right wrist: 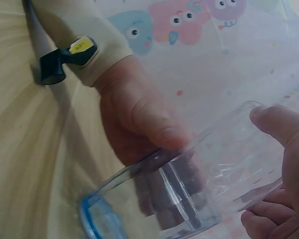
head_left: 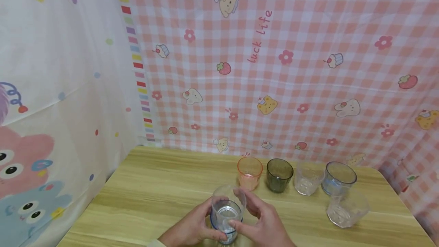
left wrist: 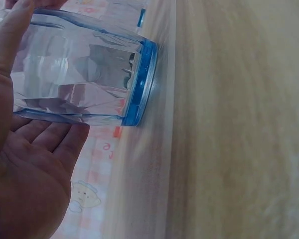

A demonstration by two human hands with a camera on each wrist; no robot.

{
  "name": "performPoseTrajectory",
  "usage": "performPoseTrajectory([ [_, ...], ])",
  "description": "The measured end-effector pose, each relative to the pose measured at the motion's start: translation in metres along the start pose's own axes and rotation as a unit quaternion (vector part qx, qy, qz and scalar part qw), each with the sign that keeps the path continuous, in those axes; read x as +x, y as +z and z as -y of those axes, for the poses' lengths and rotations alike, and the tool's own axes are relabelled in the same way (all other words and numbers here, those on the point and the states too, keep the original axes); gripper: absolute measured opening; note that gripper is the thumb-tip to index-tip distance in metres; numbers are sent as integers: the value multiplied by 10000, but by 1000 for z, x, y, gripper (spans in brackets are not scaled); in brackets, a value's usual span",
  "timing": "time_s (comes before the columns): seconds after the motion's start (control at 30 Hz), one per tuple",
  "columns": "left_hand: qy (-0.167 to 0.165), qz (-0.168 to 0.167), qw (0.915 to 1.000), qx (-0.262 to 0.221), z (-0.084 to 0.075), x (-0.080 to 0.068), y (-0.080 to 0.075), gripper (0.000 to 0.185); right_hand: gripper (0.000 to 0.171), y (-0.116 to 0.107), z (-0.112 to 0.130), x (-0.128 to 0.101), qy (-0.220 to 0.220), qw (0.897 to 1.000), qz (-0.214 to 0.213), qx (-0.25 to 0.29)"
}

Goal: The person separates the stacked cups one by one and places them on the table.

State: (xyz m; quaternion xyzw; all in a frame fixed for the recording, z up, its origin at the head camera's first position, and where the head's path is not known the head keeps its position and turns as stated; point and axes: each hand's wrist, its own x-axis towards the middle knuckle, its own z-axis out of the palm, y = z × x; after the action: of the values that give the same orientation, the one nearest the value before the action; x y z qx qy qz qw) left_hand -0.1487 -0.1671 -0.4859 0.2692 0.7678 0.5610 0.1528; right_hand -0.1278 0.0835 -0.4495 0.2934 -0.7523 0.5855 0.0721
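A clear faceted glass with a blue base ring (head_left: 226, 214) stands upright near the table's front edge, between both hands. My left hand (head_left: 197, 226) wraps its left side, thumb at the rim and fingers near the base. My right hand (head_left: 255, 216) grips its right side the same way. In the left wrist view the glass (left wrist: 84, 74) lies against my left hand (left wrist: 30, 164), its blue base at the wooden table (left wrist: 229, 124). The right wrist view shows the glass (right wrist: 199, 184) between my left hand (right wrist: 139, 119) and my right hand (right wrist: 284, 164). The glass looks empty.
Behind the hands a row of cups stands near the wall: orange (head_left: 249, 172), dark green (head_left: 279, 174), clear (head_left: 308, 180) and blue-tinted (head_left: 337, 178). Another clear glass (head_left: 347, 209) sits at the right. Patterned cloths hang behind and to the left of the table.
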Motion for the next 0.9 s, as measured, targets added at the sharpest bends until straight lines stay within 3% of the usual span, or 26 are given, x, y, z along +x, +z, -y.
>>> performPoseTrajectory([
  [0.4,-217,-86,9997,58,-2,-1,1,79,73,-10,21,6,95,9997,-215,39],
  [0.9,27,-8,9999,98,1,1,0,82,72,-30,22,2,-96,9981,-558,-241],
])
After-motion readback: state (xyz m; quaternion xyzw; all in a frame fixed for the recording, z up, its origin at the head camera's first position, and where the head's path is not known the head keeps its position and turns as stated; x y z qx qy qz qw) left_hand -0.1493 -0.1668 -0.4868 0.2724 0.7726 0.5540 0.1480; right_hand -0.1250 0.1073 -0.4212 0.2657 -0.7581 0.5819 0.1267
